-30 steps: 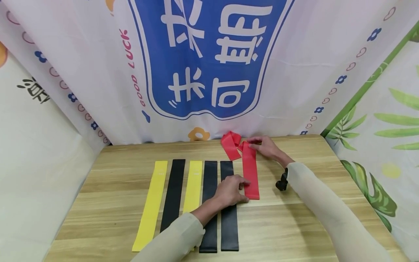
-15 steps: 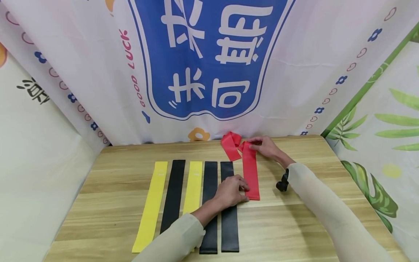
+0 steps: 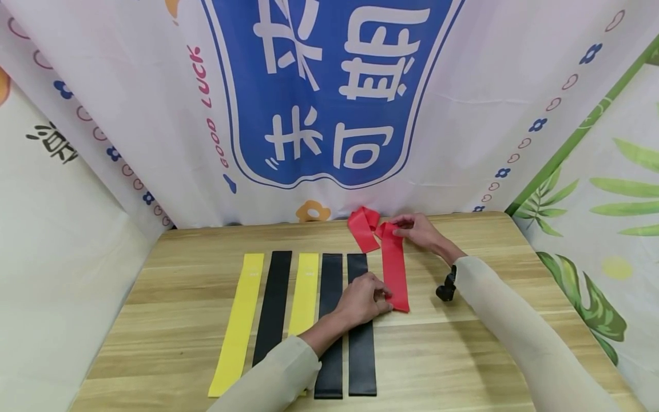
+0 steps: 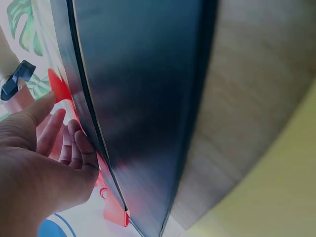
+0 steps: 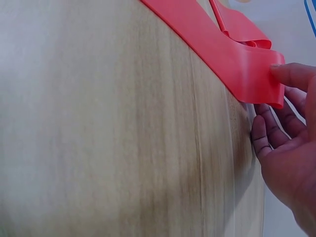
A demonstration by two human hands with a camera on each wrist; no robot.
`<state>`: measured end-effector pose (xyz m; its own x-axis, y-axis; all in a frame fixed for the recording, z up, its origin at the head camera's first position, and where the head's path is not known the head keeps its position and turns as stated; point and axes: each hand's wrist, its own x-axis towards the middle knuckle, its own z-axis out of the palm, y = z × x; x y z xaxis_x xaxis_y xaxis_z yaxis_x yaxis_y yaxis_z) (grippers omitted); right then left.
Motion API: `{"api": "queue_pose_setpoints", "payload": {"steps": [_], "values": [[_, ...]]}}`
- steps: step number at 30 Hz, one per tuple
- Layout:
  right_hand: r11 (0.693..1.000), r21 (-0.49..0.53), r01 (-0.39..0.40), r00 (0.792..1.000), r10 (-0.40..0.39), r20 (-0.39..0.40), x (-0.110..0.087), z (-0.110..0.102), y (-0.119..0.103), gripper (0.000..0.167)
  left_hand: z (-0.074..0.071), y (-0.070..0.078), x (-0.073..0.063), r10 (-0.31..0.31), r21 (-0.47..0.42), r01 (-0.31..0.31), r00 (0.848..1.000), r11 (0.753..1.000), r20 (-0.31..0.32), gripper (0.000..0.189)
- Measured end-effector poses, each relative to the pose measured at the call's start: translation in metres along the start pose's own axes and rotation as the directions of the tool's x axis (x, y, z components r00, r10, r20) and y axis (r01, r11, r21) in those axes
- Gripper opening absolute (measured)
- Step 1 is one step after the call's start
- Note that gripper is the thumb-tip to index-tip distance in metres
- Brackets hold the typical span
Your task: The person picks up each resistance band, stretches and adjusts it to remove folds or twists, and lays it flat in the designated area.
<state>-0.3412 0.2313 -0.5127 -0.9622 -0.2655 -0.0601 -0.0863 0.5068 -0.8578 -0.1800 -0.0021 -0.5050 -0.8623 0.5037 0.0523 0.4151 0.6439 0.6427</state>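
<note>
A red resistance band [image 3: 394, 266] lies lengthwise on the table at the right end of a row of bands. My left hand [image 3: 362, 300] pinches its near end between thumb and fingers; that end's corner sticks up past the thumb [image 4: 43, 106] in the left wrist view. At the far end, my right hand [image 3: 418, 230] pinches the folded-over top, the thumb [image 5: 291, 75] on its face and the other fingers behind. Just left of that end sits a second red band [image 3: 363, 230], folded and twisted. Under the left wrist runs a flat black band [image 3: 360, 360].
Further left, a black band [image 3: 329, 366], a yellow band [image 3: 308, 286], another black band [image 3: 273, 303] and a yellow band [image 3: 244, 309] lie side by side. A printed curtain [image 3: 463, 143] hangs along the wooden table's [image 3: 180, 297] back edge.
The left hand's thumb and fingers have drawn together on the red band's near end, and that end has tilted and shifted slightly. The right hand stays almost still at the far end.
</note>
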Motion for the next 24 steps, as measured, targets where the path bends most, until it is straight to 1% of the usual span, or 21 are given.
{"api": "queue_pose_setpoints", "payload": {"steps": [2, 8, 15, 20, 24], "values": [[1.0, -0.005, 0.002, 1.0, -0.002, 0.006, -0.0009, -0.0005, -0.0005, 0.033, 0.0, -0.0003, 0.0005, 0.001, 0.005, -0.001, 1.0, 1.0, 0.005, 0.019], [1.0, -0.019, 0.012, 1.0, -0.012, 0.021, -0.0027, -0.0011, -0.001, 0.033, 0.0018, -0.0019, 0.0, -0.018, -0.04, 0.019, 0.999, 0.999, 0.03, 0.021], [0.999, 0.013, 0.03, 0.999, -0.03, 0.033, -0.0051, -0.0026, -0.0015, 0.032, 0.003, -0.0022, -0.0006, -0.024, -0.075, 0.026, 0.999, 0.997, 0.027, 0.021], [0.998, 0.05, 0.041, 0.998, -0.043, 0.039, -0.0057, -0.0035, -0.001, 0.03, 0.0036, -0.0007, -0.0004, -0.033, -0.131, 0.036, 0.999, 0.991, 0.03, 0.017], [0.996, 0.074, 0.046, 0.998, -0.049, 0.048, -0.0063, -0.004, -0.0006, 0.03, 0.005, 0.0004, -0.0009, -0.045, -0.154, 0.048, 0.999, 0.987, 0.023, 0.013]]}}
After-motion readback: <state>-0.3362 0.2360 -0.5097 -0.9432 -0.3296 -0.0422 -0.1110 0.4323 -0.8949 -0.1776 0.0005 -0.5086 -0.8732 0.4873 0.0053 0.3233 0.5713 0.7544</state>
